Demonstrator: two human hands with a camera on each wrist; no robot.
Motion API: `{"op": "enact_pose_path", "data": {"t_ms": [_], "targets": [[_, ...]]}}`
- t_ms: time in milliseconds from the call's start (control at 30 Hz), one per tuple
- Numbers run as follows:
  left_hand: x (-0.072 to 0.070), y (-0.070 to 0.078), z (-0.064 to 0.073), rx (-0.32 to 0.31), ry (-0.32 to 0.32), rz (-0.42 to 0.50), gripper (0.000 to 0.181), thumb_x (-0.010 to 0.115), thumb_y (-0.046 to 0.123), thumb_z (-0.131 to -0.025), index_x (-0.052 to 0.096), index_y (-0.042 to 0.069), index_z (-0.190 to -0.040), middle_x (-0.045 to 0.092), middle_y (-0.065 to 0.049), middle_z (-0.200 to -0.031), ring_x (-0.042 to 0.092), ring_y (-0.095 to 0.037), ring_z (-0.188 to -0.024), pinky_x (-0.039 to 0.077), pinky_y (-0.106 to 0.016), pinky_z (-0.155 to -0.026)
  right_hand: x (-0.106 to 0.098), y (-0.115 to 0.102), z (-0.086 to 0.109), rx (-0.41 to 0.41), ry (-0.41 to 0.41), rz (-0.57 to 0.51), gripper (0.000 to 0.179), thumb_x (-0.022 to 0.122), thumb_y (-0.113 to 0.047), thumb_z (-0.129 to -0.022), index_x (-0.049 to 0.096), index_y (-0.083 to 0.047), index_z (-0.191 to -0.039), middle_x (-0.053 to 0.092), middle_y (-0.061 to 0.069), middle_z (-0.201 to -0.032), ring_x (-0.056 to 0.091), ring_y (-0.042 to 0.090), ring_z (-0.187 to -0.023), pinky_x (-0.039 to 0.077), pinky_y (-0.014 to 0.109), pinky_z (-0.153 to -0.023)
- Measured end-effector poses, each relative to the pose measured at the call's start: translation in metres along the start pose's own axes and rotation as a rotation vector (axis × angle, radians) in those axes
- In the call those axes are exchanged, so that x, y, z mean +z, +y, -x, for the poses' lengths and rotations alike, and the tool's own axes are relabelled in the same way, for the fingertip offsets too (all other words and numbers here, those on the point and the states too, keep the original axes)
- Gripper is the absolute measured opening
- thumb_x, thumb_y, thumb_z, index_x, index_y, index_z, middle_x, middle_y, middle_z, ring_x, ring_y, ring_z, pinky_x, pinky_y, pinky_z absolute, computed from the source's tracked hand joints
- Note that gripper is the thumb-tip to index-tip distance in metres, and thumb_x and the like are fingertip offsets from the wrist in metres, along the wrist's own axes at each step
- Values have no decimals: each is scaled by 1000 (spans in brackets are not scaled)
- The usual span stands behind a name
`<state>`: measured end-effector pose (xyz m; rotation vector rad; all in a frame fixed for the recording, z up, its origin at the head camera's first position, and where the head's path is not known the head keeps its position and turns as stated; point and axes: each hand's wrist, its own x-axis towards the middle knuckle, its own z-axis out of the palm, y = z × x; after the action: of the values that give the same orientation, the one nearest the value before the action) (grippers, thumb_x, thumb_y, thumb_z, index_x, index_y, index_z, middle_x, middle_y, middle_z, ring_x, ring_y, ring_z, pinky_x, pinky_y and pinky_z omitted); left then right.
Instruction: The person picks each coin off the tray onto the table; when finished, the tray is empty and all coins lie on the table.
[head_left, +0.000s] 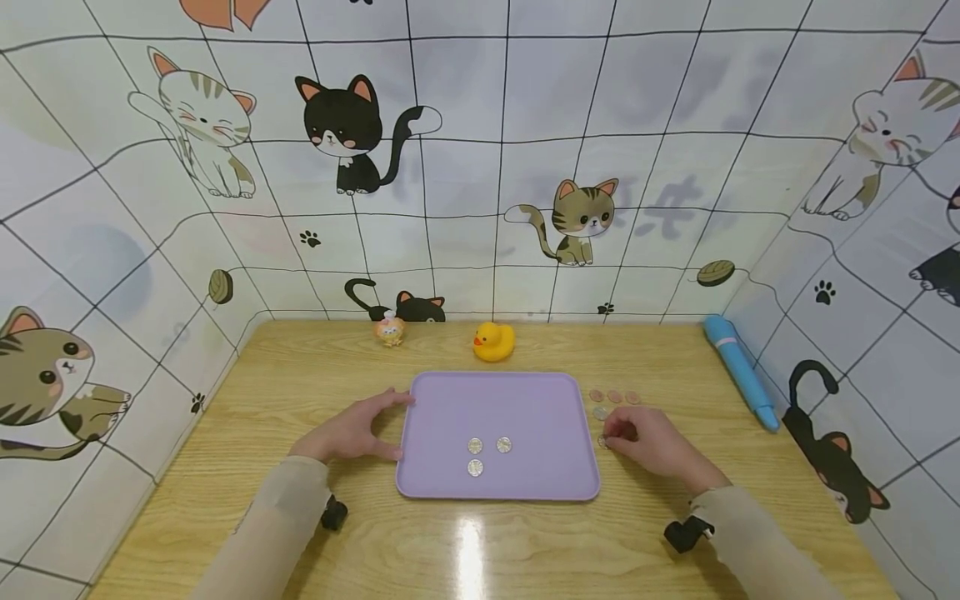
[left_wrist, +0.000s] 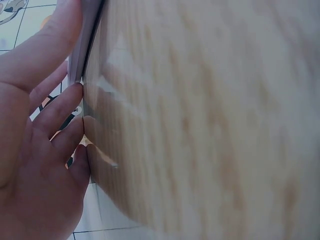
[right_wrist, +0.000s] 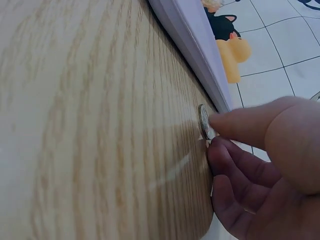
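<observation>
A lilac tray (head_left: 540, 408) lies on the wooden table with three silver coins (head_left: 476, 468) on it. My left hand (head_left: 351, 429) is spread beside its left edge, thumb and fingertips at the rim; in the left wrist view the other fingers (left_wrist: 70, 135) rest on the table. Just off the tray's right edge, my right hand (head_left: 651, 443) has its thumb and fingertips curled at a silver coin (right_wrist: 204, 121), pinching it close over the table. Another silver coin (head_left: 600, 412) lies just beyond that hand, with three copper-coloured coins (head_left: 614, 397) in a row behind it.
A yellow rubber duck (head_left: 493, 342) and a small figurine (head_left: 390, 330) stand behind the tray. Far right, a blue pen-shaped object (head_left: 741, 372) lies along the table's side. Cat-printed cloth walls (head_left: 465, 183) enclose the back and sides.
</observation>
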<state>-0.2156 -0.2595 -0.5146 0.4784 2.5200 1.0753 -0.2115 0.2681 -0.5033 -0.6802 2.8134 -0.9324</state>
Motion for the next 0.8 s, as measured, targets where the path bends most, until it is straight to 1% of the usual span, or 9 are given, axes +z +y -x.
{"op": "enact_pose_path", "data": {"t_ms": [133, 233, 300, 367, 500, 667, 800], "targets": [[-1, 2, 1, 0, 0, -1, 93, 96, 42, -73, 51, 31, -154, 24, -14, -174, 16, -40, -161, 16, -64, -127, 1, 2, 1, 17, -17, 3, 11, 82, -15, -93, 71, -16, -96, 65, -10, -85, 57, 5, -74, 52, 23, -65], [0, 2, 1, 1, 1, 0, 93, 96, 42, -74, 51, 30, -155, 25, -14, -173, 17, -40, -161, 17, -64, -127, 2, 2, 1, 13, -23, 11, 11, 81, -17, -94, 72, -14, -99, 63, -9, -83, 55, 5, -72, 50, 23, -63], [0, 2, 1, -3, 1, -1, 93, 96, 42, -74, 51, 30, -155, 25, -13, -173, 17, -39, -161, 17, -63, -128, 2, 2, 2, 16, -17, 15, 11, 80, -16, -94, 72, -13, -100, 62, -9, -82, 54, 5, -71, 49, 23, -62], [0, 2, 1, 6, 2, -9, 93, 95, 42, -74, 51, 29, -155, 25, -15, -173, 17, -41, -161, 17, -64, -127, 3, 1, 1, 19, -12, 11, 11, 79, -16, -95, 72, -11, -100, 62, -8, -81, 53, 5, -70, 48, 23, -61], [-1, 3, 1, 17, 2, -19, 94, 95, 41, -75, 50, 27, -156, 25, -18, -173, 18, -44, -160, 18, -66, -126, 3, -1, 0, 49, 6, 13, 11, 79, -17, -95, 72, -11, -101, 62, -7, -80, 55, 6, -70, 49, 23, -62], [-1, 5, 2, -4, 0, -9, 93, 95, 40, -75, 50, 29, -155, 23, -15, -174, 16, -40, -161, 17, -63, -128, 4, -1, -1, 72, 23, 20, 12, 78, -18, -95, 72, -10, -101, 62, -6, -80, 55, 7, -70, 48, 24, -62], [-1, 5, 2, -2, 1, -10, 93, 95, 40, -75, 50, 28, -155, 24, -17, -173, 17, -42, -160, 17, -64, -127, 5, 2, -2, 77, 34, 33, 13, 78, -18, -95, 72, -10, -101, 61, -7, -78, 54, 8, -69, 47, 24, -61]]}}
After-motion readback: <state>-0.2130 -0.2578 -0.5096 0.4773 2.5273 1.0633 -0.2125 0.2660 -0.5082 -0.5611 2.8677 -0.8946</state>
